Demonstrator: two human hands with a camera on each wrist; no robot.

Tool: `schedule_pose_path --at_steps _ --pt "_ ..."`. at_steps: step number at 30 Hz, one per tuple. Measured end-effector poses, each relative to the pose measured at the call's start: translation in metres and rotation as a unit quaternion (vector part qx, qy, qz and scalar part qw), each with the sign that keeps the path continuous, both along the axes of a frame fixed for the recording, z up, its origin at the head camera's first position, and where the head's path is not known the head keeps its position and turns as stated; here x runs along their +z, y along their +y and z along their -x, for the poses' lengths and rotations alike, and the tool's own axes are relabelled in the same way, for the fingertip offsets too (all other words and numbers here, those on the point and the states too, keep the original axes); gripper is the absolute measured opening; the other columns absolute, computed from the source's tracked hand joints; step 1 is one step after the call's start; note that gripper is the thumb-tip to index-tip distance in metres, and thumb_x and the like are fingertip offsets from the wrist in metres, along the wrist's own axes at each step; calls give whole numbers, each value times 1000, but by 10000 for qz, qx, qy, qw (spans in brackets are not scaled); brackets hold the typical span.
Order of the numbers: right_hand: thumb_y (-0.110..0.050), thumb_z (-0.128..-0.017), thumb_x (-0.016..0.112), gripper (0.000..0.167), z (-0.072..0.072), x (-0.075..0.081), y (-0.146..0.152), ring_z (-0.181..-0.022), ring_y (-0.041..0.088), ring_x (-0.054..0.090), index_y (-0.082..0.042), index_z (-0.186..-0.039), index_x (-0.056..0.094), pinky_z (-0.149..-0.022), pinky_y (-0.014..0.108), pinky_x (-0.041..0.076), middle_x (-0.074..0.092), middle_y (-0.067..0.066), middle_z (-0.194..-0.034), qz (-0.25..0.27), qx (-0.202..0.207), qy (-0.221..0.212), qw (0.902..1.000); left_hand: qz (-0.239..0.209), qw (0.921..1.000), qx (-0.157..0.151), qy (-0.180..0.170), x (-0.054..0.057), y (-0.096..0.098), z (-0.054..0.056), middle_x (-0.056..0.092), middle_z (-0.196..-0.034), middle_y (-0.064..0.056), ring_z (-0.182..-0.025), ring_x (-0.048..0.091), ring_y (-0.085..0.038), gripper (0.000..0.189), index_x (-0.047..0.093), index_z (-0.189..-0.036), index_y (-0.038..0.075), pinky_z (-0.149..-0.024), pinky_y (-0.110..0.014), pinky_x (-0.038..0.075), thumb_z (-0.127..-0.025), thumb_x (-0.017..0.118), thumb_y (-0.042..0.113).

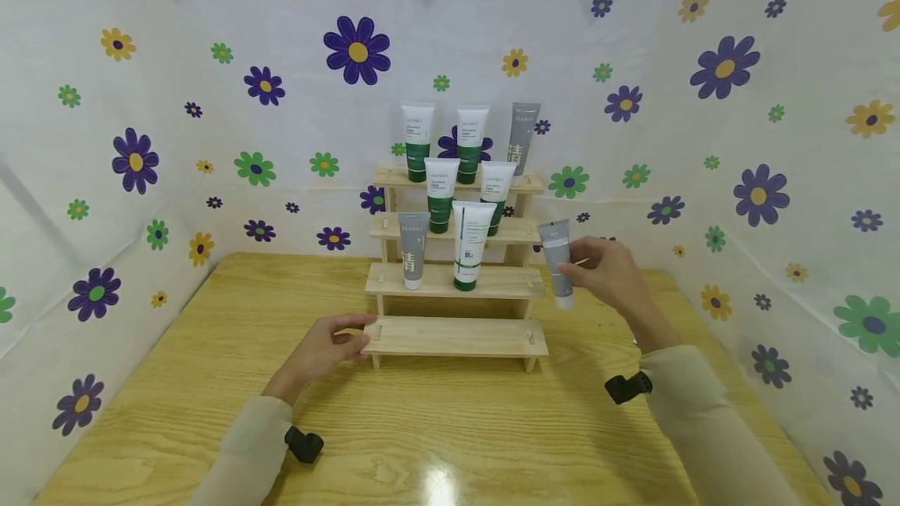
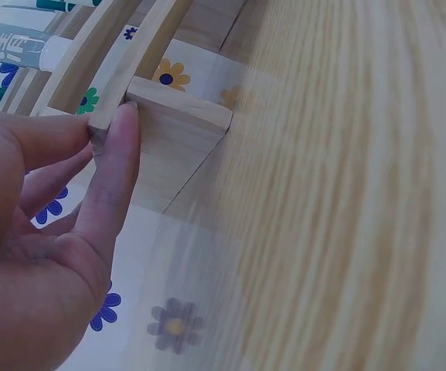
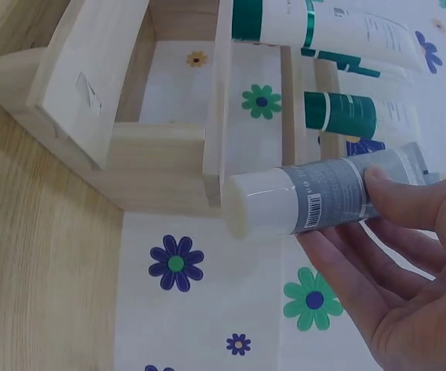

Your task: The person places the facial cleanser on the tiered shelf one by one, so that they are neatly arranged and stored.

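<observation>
A tiered wooden display stand (image 1: pixel 453 336) stands on the table. My left hand (image 1: pixel 325 348) pinches the left end of its lowest step between thumb and finger, seen close up in the left wrist view. To the right of the stand, my right hand (image 1: pixel 606 273) holds a grey squeeze tube (image 1: pixel 558 260) up off the table, its white cap (image 3: pixel 261 205) pointing down in the head view. On the step above the lowest one are another grey tube (image 1: pixel 412 250) and a white-and-green tube (image 1: pixel 473 244). Nothing lies on the lowest step.
Higher up stand two white-and-green tubes, one of them at the left (image 1: pixel 441 195), and on top two more beside a grey tube (image 1: pixel 523 139). Flower-patterned sheeting (image 1: pixel 295 123) encloses the wooden table (image 1: pixel 373 436) at the back and sides.
</observation>
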State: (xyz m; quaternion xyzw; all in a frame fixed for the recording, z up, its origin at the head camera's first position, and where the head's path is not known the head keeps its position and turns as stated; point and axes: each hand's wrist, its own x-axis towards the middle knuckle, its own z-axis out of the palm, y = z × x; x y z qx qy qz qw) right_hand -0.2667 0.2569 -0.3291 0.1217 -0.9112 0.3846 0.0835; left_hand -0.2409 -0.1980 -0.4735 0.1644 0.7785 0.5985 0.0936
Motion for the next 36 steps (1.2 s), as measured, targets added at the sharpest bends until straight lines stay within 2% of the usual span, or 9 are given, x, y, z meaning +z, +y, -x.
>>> schedule_pose_path --at_steps 8,13,19,21,27,36 --pt "-13 -98 72 36 3 -3 -16 -101 41 73 7 -127 64 -84 44 66 70 30 -121 355 -124 172 9991 -141 9998 -116 -35 -3 -1 1 46 -151 -35 -112 70 -20 49 50 -147 -8 -89 -32 64 -103 63 11" --pt "-15 -98 73 36 6 -8 -25 -102 41 73 6 -126 65 -83 36 66 71 29 -120 598 -187 344 9974 -95 9999 -46 -84 -3 -1 1 48 -151 -32 -108 70 -16 48 52 -147 -5 -90 -33 64 -103 64 11" --pt "-15 -97 73 33 11 -14 -36 -103 41 72 5 -123 67 -80 24 60 72 27 -119 814 -293 479 9951 -71 9999 15 -145 -2 -1 1 48 -151 -30 -114 70 -28 48 53 -147 -4 -89 -32 65 -103 64 11" --pt "-15 -97 73 33 12 -16 -39 -104 40 72 4 -123 67 -82 27 61 72 26 -119 806 -336 487 9950 -66 9999 5 -134 -1 -1 0 48 -151 -31 -115 69 -29 48 53 -147 -4 -89 -32 65 -103 64 11" --pt "-15 -97 73 32 15 -16 -50 -107 41 72 3 -123 67 -91 47 62 73 26 -120 932 -427 412 9939 -93 9999 4 -127 -1 -1 1 48 -151 -31 -113 70 -28 47 53 -146 -4 -89 -32 65 -102 64 10" --pt "-10 -96 73 31 18 -19 -59 -107 41 71 5 -122 67 -98 53 60 72 26 -120 1107 -431 461 9918 -57 10000 -42 -57 -1 -1 1 48 -151 -31 -114 70 -31 48 53 -146 -4 -88 -31 65 -102 65 12"
